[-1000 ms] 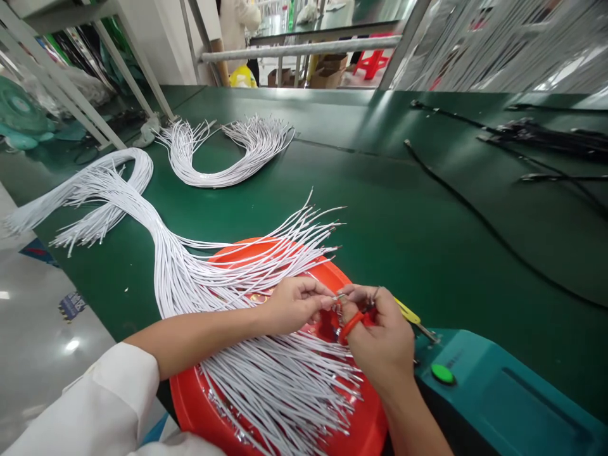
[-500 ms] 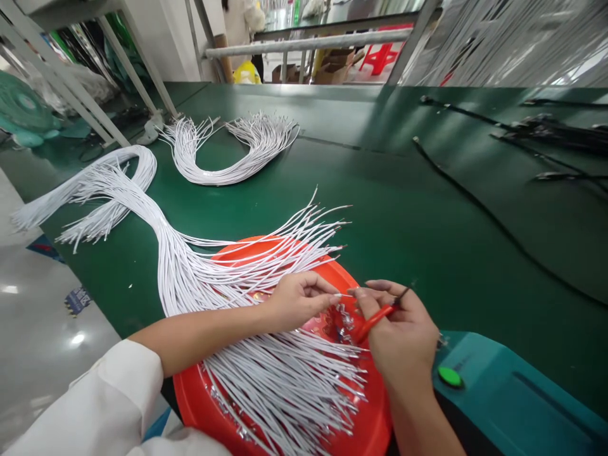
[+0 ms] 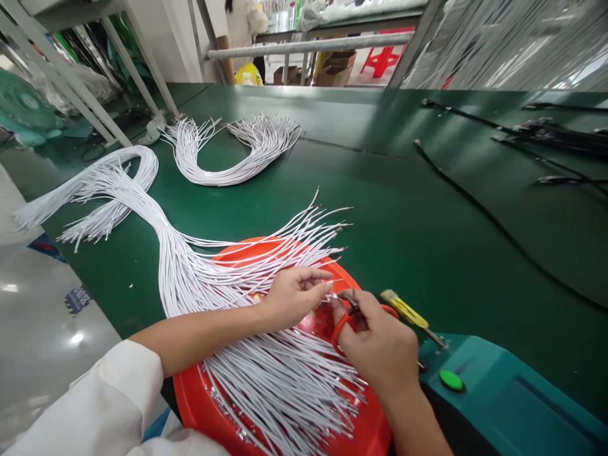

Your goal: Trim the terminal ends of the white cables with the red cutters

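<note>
My left hand (image 3: 297, 296) is closed in a pinch on the end of a white wire, with a small shiny piece at its tip. Against that tip are the dark jaws of red-handled scissors (image 3: 339, 330), gripped in my right hand (image 3: 380, 339). Both hands are over a red basin (image 3: 190, 396). Across it lies a bundle of white wires (image 3: 285, 392), their ends fanned toward the right. Small shiny metal bits lie in the basin, partly hidden by the wires. A second fan of wire ends (image 3: 304, 244) crosses the basin's far rim.
More white wire bundles (image 3: 218, 176) lie on the green table (image 3: 380, 221). To the right are a yellow-handled tool (image 3: 406, 308) and a teal case with a green button (image 3: 513, 399). Black cables (image 3: 498, 225) stretch along the right side. A metal rail (image 3: 308, 45) runs behind the table.
My right hand has moved left and turned the scissors, bringing their jaws to the wire tip. The yellow-handled tool has come into view behind it. My left hand has shifted slightly left.
</note>
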Demonstrator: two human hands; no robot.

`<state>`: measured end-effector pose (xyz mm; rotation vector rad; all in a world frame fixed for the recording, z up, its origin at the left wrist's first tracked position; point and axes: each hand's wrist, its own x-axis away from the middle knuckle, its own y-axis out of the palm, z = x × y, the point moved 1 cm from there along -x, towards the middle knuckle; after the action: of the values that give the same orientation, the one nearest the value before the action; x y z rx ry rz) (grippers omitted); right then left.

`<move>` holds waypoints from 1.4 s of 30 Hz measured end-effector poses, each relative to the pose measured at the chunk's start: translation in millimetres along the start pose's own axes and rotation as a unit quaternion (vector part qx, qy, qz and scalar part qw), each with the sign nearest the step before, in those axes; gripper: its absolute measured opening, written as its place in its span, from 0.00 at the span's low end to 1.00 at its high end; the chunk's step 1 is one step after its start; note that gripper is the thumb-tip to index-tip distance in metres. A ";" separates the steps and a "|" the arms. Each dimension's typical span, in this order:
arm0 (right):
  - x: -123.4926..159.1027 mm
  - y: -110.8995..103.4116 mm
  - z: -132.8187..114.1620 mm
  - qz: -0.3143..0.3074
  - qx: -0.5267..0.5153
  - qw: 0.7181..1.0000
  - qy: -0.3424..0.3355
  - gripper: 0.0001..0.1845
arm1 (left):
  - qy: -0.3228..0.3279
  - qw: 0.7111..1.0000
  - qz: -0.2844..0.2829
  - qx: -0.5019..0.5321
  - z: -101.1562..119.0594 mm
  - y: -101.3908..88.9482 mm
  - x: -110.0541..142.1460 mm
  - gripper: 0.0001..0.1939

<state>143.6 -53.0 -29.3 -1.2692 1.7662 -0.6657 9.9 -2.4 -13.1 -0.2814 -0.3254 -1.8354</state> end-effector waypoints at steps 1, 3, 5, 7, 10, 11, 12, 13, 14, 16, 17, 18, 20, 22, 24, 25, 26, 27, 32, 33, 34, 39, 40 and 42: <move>1.6 1.4 -0.4 -0.004 0.051 0.998 -0.024 0.14 | 0.003 1.000 -0.007 0.002 -0.1 -0.1 0.2 0.11; 4.0 3.5 -0.8 -0.014 0.127 0.991 -0.050 0.15 | 0.019 0.999 -0.024 0.012 -1.4 0.2 0.3 0.09; 5.1 4.3 -1.0 -0.022 0.166 0.984 -0.055 0.15 | 0.041 0.998 -0.030 0.030 -3.3 0.7 -0.2 0.08; 5.5 4.3 -1.3 -0.038 0.185 0.980 -0.055 0.15 | 0.060 0.996 -0.031 0.051 -4.8 1.1 -1.1 0.06; 5.8 4.1 -1.9 -0.077 0.203 0.975 -0.048 0.13 | 0.076 0.994 -0.029 0.074 -5.3 1.3 -2.1 0.05; 5.9 4.2 -2.0 -0.089 0.209 0.973 -0.043 0.13 | 0.077 0.993 -0.029 0.079 -5.1 1.2 -2.2 0.04; 6.0 4.3 -2.0 -0.099 0.215 0.971 -0.040 0.12 | 0.077 0.993 -0.029 0.083 -4.8 1.1 -2.2 0.04; 6.0 4.6 -2.0 -0.106 0.218 0.969 -0.039 0.13 | 0.076 0.993 -0.031 0.087 -4.6 1.1 -2.1 0.03; 6.0 4.9 -2.0 -0.110 0.219 0.969 -0.039 0.13 | 0.074 0.993 -0.034 0.090 -4.4 1.1 -1.9 0.03; 5.8 5.6 -1.8 -0.109 0.220 0.968 -0.043 0.13 | 0.071 0.992 -0.042 0.095 -4.2 1.2 -1.4 0.02; 5.6 5.9 -1.7 -0.108 0.223 0.968 -0.044 0.12 | 0.072 0.992 -0.044 0.095 -4.0 1.4 -1.2 0.02; 5.4 6.1 -1.7 -0.108 0.228 0.967 -0.046 0.12 | 0.074 0.992 -0.042 0.090 -3.8 1.4 -0.9 0.02; 4.8 5.9 -2.1 -0.110 0.243 0.962 -0.048 0.12 | 0.082 0.994 -0.028 0.066 -2.9 1.4 -0.3 0.03; 4.3 5.0 -2.9 -0.113 0.261 0.958 -0.049 0.13 | 0.090 0.995 -0.006 0.030 -1.8 1.0 0.2 0.03; 4.4 3.9 -3.3 -0.112 0.276 0.953 -0.049 0.14 | 0.097 0.995 0.013 0.000 -1.2 0.5 0.4 0.03; 4.7 3.5 -3.1 -0.109 0.282 0.952 -0.050 0.15 | 0.098 0.995 0.020 -0.011 -1.3 0.2 0.2 0.02; 5.1 3.4 -2.4 -0.104 0.285 0.951 -0.052 0.15 | 0.097 0.995 0.026 -0.020 -1.6 -0.2 -0.1 0.02; 5.7 3.6 -1.5 -0.099 0.287 0.951 -0.055 0.16 | 0.096 0.995 0.030 -0.028 -2.2 -0.6 -0.6 0.01; 6.7 6.3 3.4 -0.056 0.253 0.963 -0.078 0.15 | 0.071 0.997 -0.011 -0.017 -7.3 -0.9 -3.6 0.02; 6.2 6.4 3.3 -0.047 0.241 0.966 -0.077 0.14 | 0.062 0.998 -0.024 0.002 -8.4 -0.6 -4.0 0.03; 5.7 6.4 2.8 -0.039 0.231 0.969 -0.072 0.14 | 0.053 0.998 -0.035 0.023 -9.4 -0.3 -4.4 0.03; 4.5 5.6 -0.9 -0.003 0.243 0.967 -0.074 0.16 | 0.046 0.996 -0.046 0.064 -10.0 1.2 -4.7 0.05; 4.8 5.7 -0.8 0.001 0.253 0.964 -0.082 0.16 | 0.049 0.996 -0.040 0.065 -9.4 1.3 -4.6 0.04; 5.6 6.2 -0.2 -0.001 0.269 0.959 -0.095 0.15 | 0.051 0.996 -0.033 0.070 -8.3 1.5 -4.4 0.02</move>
<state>139.7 -56.1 -35.9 -0.9215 1.3036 -0.9158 12.3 -1.9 -22.2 -0.0810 -0.3934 -1.8744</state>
